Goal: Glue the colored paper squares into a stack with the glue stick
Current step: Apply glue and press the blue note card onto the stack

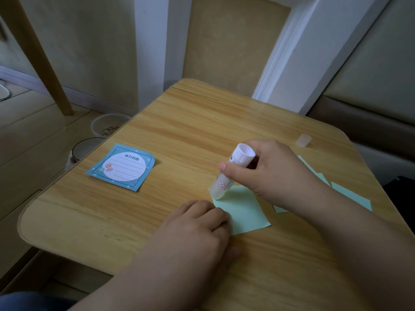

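Pale green is the paper square [243,212] lying on the wood-grain counter [202,122] in front of me, turned so one corner points away from me. My left hand [197,227] lies on the near left edge of that square, palm down, its fingers [215,212] stretched over the paper and pressing it flat against the counter.

My right hand [267,169] has its thumb and fingers curled tightly round the glue stick [231,171], a white tube with small print and a red round mark on its side. The tube is tilted, its white twist end up and toward the far side, its lower end touching the far left corner of the green square. My right forearm crosses over more green paper squares [350,196] that lie on the right side of the counter, partly overlapping one another; how many there are I cannot tell.

Far to the right, near the counter's edge, the translucent cap [303,140] stands by itself, well apart from the tube.

On the left part of the counter lies a blue notepad sheet [122,167] with a white ruled circle and small cartoon figures printed on it, one far corner curling up.

Beyond the counter's left edge, down on the floor, stand two bowls [107,126], the farther one holding something grainy.
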Action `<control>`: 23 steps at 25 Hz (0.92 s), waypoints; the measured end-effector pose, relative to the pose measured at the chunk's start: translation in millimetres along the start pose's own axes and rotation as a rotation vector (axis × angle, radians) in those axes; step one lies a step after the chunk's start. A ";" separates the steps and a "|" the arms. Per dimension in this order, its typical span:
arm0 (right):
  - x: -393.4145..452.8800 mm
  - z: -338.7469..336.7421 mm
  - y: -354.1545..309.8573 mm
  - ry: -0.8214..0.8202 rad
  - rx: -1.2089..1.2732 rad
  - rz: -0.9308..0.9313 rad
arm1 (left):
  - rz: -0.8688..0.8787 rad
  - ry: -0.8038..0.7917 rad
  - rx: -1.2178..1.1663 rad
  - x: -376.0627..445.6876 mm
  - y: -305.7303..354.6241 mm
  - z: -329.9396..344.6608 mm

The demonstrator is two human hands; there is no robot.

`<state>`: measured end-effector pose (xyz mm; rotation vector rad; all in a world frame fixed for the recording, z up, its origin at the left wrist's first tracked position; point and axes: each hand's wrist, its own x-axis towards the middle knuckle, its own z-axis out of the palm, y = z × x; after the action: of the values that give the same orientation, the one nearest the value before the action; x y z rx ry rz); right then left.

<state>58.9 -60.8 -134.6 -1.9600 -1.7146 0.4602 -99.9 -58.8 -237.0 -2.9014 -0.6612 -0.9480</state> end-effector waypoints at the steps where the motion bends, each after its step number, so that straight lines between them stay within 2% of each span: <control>1: -0.9 -0.6 1.3 0.003 0.007 0.007 | -0.008 -0.015 0.004 0.1 1.2 -1.1; 10: -13.7 -22.1 31.4 0.072 0.028 0.099 | -0.045 -0.092 -0.037 1.7 3.5 -10.0; 15: -15.0 -28.9 35.0 0.119 -0.050 0.122 | -0.029 -0.085 -0.073 -0.2 3.6 -14.5; 18: -18.9 -30.0 25.4 0.200 0.030 0.112 | -0.004 -0.081 -0.043 -3.7 4.9 -14.5; 23: -25.9 -10.9 6.7 0.066 0.135 0.084 | -0.007 -0.078 -0.022 -7.5 5.5 -11.4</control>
<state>66.4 -88.5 -131.1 -1.9341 -1.5253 0.5211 -109.6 -68.4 -231.3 -2.9703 -0.6699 -0.8523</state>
